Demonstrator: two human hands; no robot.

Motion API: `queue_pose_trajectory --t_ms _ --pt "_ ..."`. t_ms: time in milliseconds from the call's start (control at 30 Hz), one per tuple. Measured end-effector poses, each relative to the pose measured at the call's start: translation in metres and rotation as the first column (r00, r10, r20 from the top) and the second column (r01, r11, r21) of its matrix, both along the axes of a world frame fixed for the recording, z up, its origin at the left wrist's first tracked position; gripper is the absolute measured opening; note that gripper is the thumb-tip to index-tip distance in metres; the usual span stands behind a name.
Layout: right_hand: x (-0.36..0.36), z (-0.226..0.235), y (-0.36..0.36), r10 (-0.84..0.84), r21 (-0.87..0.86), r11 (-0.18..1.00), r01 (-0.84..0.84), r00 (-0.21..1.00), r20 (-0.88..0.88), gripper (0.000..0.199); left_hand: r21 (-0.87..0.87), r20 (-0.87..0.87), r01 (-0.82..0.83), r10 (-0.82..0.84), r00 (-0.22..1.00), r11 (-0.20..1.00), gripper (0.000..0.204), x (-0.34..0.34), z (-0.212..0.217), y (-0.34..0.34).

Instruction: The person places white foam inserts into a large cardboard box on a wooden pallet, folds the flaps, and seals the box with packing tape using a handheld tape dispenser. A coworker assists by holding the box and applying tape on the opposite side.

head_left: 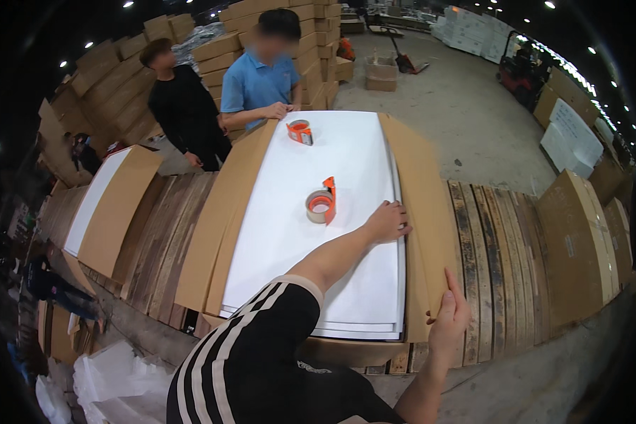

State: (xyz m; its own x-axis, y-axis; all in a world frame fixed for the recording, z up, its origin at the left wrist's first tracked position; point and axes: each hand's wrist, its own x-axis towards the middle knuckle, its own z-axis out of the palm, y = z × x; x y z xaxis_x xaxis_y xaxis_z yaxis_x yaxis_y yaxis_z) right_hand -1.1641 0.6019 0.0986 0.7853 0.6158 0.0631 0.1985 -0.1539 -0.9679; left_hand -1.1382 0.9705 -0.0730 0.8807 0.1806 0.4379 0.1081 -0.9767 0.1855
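A long cardboard box lies in front of me with its side flaps spread, and a stack of white sheets (283, 205) fills it. My left hand (387, 222) rests on the right edge of the stack, fingers spread and bent a little over the side. At the near corner of the right cardboard flap (431, 233), my right hand (451, 314) grips the edge between thumb and fingers, index finger pointing up along it. On the sheets stand a tape dispenser with orange parts (321, 205) near the middle and another tape dispenser (300, 132) at the far end.
A wooden slatted bench (484, 261) runs beneath the box. Another open carton (116, 219) is on the left, and a closed carton (576, 247) on the right. A person in blue (258, 85) has hands at the far end; a person in black (187, 113) stands beside.
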Motion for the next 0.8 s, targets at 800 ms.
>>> queue_pose_trajectory --t_ms 800 --pt "0.009 -0.024 -0.010 -0.099 -0.047 0.993 0.105 0.989 0.111 0.044 -0.140 -0.124 -0.272 0.255 0.959 0.952 0.074 -0.119 -0.012 -0.102"
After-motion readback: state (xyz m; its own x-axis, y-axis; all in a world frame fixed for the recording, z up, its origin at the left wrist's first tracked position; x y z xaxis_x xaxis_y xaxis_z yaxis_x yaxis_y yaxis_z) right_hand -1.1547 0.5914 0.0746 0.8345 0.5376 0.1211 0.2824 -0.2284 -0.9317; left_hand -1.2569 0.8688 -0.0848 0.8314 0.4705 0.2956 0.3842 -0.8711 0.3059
